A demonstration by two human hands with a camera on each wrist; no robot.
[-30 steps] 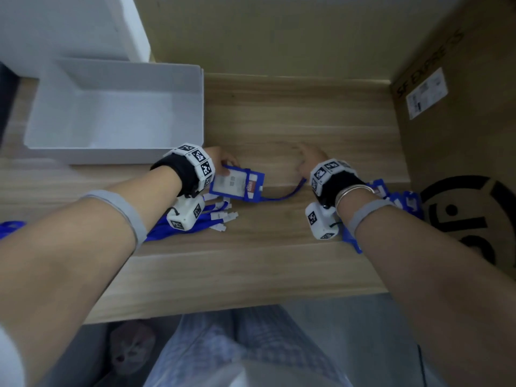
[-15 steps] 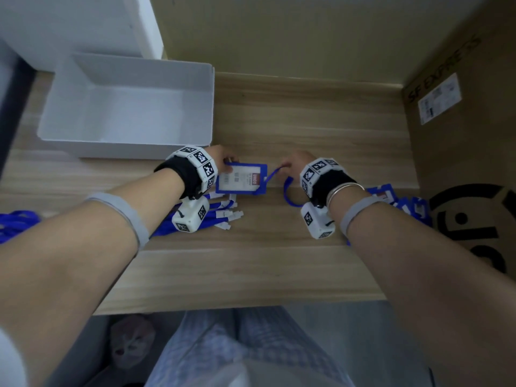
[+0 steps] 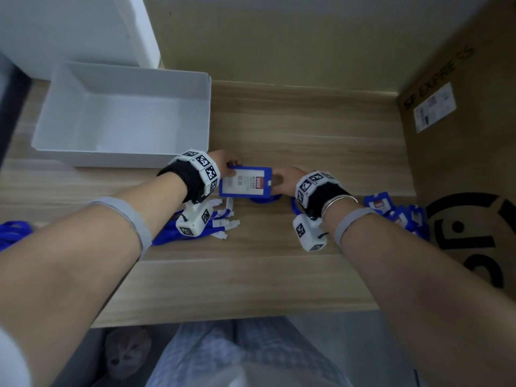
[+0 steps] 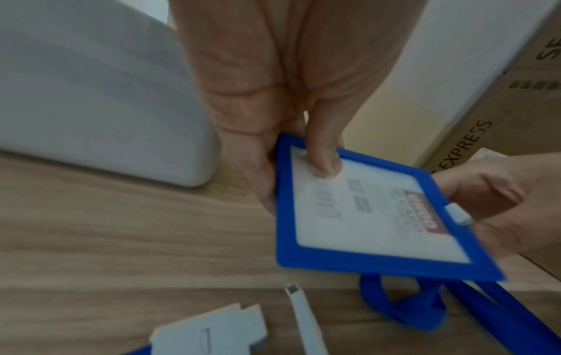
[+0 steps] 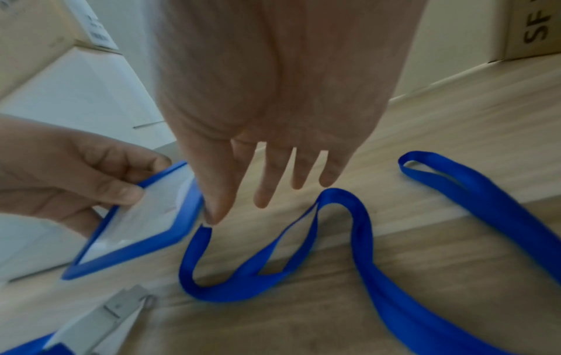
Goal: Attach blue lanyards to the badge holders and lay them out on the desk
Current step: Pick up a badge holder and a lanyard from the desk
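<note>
Beside the white tray (image 3: 122, 113), the left hand (image 3: 223, 166) pinches the badge holder (image 3: 245, 182). The right hand (image 3: 284, 178) pinches its lanyard (image 5: 273, 259) clip; spare lanyards (image 3: 178, 233) lie beneath.

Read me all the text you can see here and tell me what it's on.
"SF EXPRESS": printed on the cardboard box.
"UHOO" and "ID CARD": on the card in the badge holder.
Shipping label on the box: too small to read.
Other print on the card: blurred.
</note>
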